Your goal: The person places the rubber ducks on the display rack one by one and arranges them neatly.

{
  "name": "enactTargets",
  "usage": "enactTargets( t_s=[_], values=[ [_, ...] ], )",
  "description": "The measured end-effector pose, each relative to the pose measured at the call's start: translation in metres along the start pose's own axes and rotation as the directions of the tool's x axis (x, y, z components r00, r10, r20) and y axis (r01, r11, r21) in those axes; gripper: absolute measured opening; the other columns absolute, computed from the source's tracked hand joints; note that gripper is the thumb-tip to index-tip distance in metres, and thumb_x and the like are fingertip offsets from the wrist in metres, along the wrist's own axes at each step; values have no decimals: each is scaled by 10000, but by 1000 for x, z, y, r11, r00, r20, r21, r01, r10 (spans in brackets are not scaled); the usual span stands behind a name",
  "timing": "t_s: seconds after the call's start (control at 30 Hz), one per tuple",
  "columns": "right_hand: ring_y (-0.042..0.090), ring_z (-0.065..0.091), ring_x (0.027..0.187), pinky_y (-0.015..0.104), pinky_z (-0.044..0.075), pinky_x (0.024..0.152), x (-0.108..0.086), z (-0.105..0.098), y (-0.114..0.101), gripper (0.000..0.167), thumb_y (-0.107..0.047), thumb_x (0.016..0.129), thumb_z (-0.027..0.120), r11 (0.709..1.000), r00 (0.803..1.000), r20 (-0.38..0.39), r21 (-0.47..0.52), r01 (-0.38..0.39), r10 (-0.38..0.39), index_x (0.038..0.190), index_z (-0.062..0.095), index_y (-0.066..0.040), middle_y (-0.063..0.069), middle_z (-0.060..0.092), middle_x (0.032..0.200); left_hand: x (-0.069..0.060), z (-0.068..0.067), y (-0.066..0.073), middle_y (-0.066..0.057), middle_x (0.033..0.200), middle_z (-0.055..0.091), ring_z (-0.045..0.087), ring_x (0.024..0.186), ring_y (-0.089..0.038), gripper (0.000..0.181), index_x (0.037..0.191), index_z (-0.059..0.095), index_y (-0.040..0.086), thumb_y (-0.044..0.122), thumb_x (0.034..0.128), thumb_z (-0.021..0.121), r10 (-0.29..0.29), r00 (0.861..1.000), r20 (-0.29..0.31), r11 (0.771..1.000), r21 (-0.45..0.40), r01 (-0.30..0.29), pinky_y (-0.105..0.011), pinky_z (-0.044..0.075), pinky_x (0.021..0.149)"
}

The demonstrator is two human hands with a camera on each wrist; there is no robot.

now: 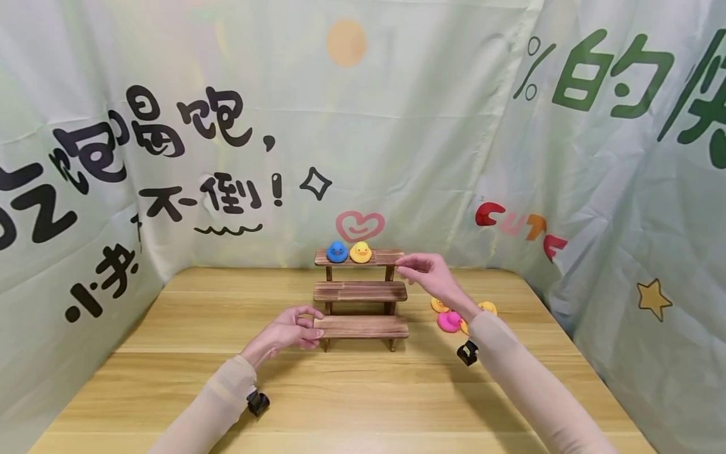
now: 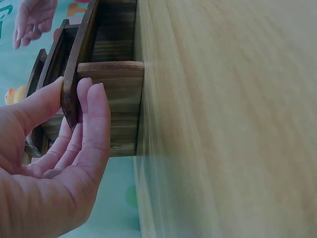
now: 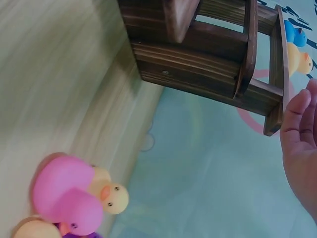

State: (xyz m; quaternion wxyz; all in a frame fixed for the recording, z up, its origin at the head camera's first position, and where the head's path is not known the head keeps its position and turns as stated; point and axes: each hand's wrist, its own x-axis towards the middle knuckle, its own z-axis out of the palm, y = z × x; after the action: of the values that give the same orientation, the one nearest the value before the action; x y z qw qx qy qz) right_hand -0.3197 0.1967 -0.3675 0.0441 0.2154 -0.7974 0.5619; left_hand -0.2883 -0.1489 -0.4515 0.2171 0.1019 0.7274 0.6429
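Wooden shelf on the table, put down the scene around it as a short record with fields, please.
Shelf: wooden, three tiers, standing on the table
Top tier: blue duck towards the left, yellow duck beside it
Left grip: holds the left end of the bottom tier
Right grip: by the top tier's right end, no duck visible in it; contact unclear
Other ducks: pink duck and yellow ducks, right of the shelf; full count hidden
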Motion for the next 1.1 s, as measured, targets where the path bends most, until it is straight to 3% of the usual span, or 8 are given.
enactTargets(
  t_s=[0.17,0.27,0.57,0.8,1.0,1.1],
  values=[
    [162,550,651,200,474,549,-13,-6,2,265,-170,940,667,1000,1000,16,8,-14,14,1120,682,23,-10,670,784,0,0,0,-65,828,618,689,737,-227,489,1272,478,-47,-7,846,713,0,1000,-1,1000,4,0,-412,627,772],
    [179,540,640,198,464,541,-19,-10,5,222,-167,942,664,1000,1000,23,7,-16,16,1097,693,-11,-38,652,755,0,0,0,-65,826,622,686,732,-222,480,1270,480,-43,-7,850,709,-3,1000,-4,1000,4,3,-407,628,767],
    [85,555,635,196,424,502,-26,-19,9,238,-210,950,658,999,999,14,5,-36,36,1095,694,-24,84,671,799,0,-1,-1,-79,842,634,680,735,-216,481,1272,481,-45,-5,850,708,-5,1000,-11,1000,11,5,-420,625,779],
    [96,598,698,222,511,574,-34,-26,10,244,-225,944,665,998,998,31,-48,-45,47,1099,699,-40,-20,709,838,0,-1,-2,-81,850,638,680,733,-213,483,1276,479,-41,0,852,707,-3,1000,-13,1000,12,3,-420,625,780],
    [104,638,742,239,526,553,-43,-31,13,259,-240,944,665,994,995,55,-85,-76,81,1107,696,-41,-26,713,853,-1,0,0,-79,849,637,682,738,-220,489,1280,477,-42,-5,849,706,-2,1000,-8,1000,7,2,-419,625,781],
    [131,656,773,250,566,611,-48,-35,17,272,-234,944,665,993,994,59,-81,-85,89,1117,690,-26,-4,718,881,-1,0,1,-74,841,633,684,739,-224,492,1282,474,-44,-9,849,705,-3,1000,-5,1000,3,3,-419,625,783]
  ],
)
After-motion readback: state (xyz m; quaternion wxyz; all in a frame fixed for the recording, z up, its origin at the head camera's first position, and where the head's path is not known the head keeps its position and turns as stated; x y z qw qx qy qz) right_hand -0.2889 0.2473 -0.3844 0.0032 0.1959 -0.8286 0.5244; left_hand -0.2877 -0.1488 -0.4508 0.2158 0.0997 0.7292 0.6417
